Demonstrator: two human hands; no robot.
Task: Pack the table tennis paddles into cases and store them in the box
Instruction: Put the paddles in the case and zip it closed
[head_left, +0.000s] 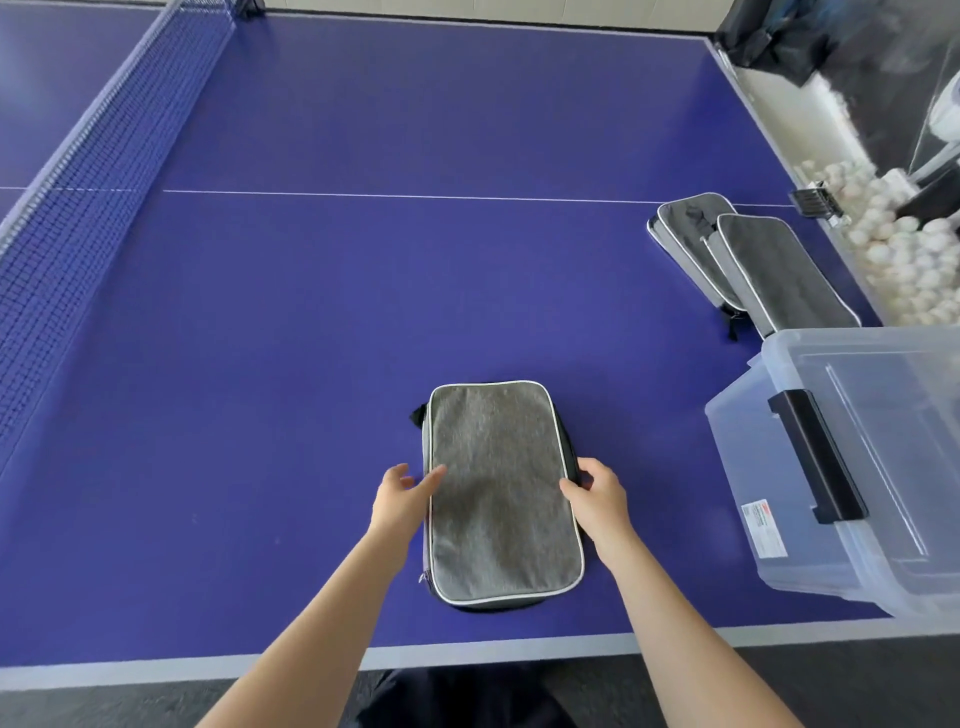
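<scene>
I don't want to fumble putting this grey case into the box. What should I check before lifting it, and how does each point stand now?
1. Right hand grips the case at its right edge: ok.
2. Left hand gripping: not ok, its relaxed fingers only touch the left edge.
3. Case zipped shut: cannot tell.
4. Paddle inside: cannot tell.
5. Box open: not ok, the lid appears on, with the black latch over it.
6. Path to box: ok, only bare table between.
</scene>
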